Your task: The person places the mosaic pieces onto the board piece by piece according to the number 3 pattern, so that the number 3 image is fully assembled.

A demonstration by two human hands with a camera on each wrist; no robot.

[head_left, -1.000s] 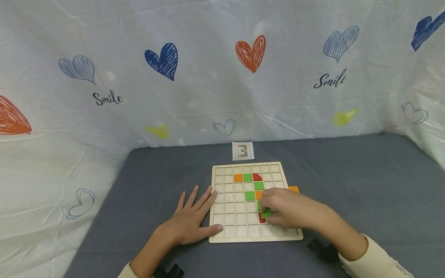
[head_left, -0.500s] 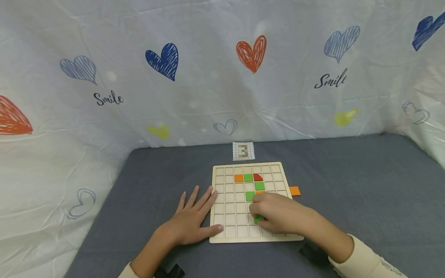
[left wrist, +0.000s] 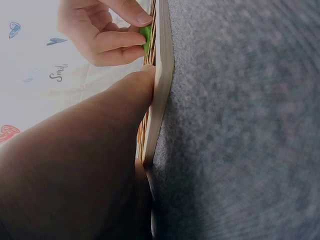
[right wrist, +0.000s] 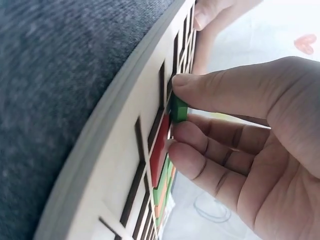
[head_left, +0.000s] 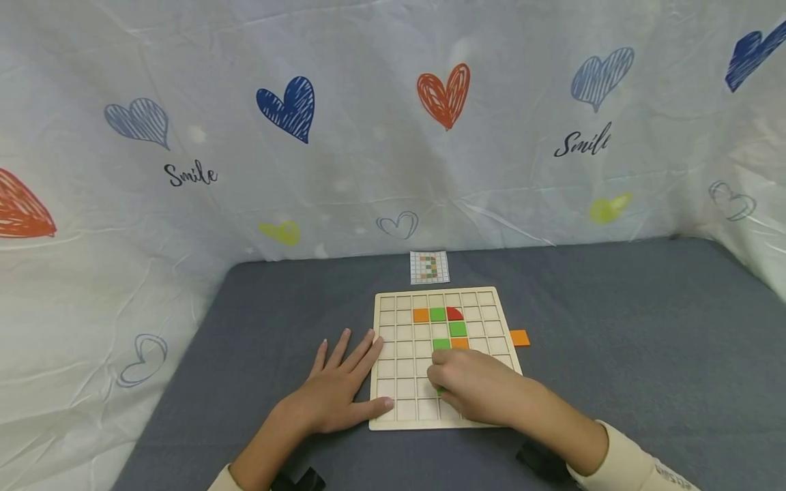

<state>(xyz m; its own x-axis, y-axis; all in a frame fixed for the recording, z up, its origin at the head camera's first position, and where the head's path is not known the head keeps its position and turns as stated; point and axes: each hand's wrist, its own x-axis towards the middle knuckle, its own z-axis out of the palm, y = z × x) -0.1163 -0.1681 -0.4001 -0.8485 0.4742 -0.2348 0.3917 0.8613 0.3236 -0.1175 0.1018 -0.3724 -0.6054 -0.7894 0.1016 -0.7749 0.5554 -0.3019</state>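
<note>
A pale wooden grid board [head_left: 405, 389] lies on the grey table, with green, orange and red tiles set in some of its squares. My right hand [head_left: 479, 385] is over its lower middle and pinches a green tile [right wrist: 179, 109] between thumb and fingertips, at the board's surface. Beside that tile sits a red tile [right wrist: 159, 150] in its square. Higher up are an orange tile [head_left: 420, 315], a green tile [head_left: 458, 329] and a red quarter-round tile [head_left: 454, 314]. My left hand [head_left: 340, 392] lies spread flat, its thumb and fingertips on the board's left edge.
Behind the board lies a small printed card [head_left: 430, 267] with a coloured grid pattern. A loose orange tile [head_left: 519, 338] rests on the table at the board's right edge. A white curtain [head_left: 368, 170] printed with hearts hangs along the table's far side.
My right hand has moved left across the board with the green tile, about one column. The orange tile at the right edge is now fully uncovered. My left hand stays put.
</note>
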